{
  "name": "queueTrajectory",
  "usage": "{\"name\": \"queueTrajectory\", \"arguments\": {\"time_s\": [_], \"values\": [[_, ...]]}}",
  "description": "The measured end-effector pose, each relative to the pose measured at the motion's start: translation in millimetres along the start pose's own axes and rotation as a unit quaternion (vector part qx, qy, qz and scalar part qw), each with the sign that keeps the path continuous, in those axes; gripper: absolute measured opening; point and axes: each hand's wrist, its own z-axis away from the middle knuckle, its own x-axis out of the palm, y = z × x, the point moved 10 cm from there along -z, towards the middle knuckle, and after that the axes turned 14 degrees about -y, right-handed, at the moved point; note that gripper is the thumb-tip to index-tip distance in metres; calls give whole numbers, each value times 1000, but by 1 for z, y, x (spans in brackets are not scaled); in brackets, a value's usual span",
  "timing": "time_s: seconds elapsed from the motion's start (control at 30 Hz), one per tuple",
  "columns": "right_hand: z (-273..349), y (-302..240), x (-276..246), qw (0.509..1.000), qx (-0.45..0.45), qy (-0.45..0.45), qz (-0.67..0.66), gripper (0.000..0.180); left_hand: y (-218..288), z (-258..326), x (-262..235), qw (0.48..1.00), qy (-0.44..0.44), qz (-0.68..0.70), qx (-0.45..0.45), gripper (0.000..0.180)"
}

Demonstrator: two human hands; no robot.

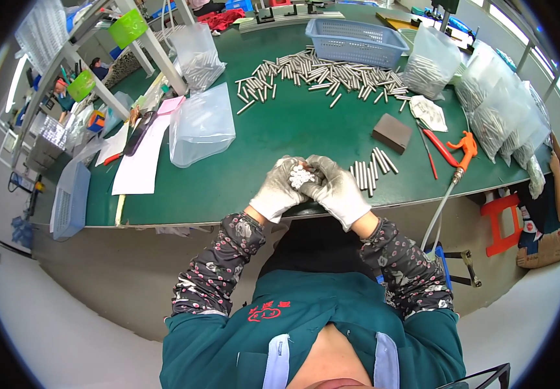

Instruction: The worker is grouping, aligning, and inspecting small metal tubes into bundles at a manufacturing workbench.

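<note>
Both forearms, in dark flowered sleeves, reach forward from bent elbows and angle inward, so the gloved hands meet above the near edge of the green desk [280, 123]. The left hand [275, 192] curls round one side of a bundle of metal pins [301, 176], and the right hand [339, 194] closes in from the other side, its fingers bent against it; the pins' bright ends face up between the two, while the exact fingertip contacts are too small to tell. Just right of the right hand lies a small group of loose pins [372, 171], between it and an orange air gun [466, 150]. Farther off on that side, a brown block [392, 133] stands between the right hand and a crumpled white cloth [428, 114]. Beyond both hands, a broad pile of pins [332, 72] spreads before a blue basket [356, 50]. Well left of the left hand are a clear plastic bag [202, 129] and a white sheet [139, 165].
</note>
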Motion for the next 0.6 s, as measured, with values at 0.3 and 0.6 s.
{"name": "queueTrajectory", "arguments": {"time_s": [0.3,0.6], "values": [[-5,8,15,997,4,-28,-74,42,-11,9,0,969,-14,243,-31,44],[-1,10,16,989,22,-48,-139,42,-4,7,-1,977,-8,213,-20,44]]}}
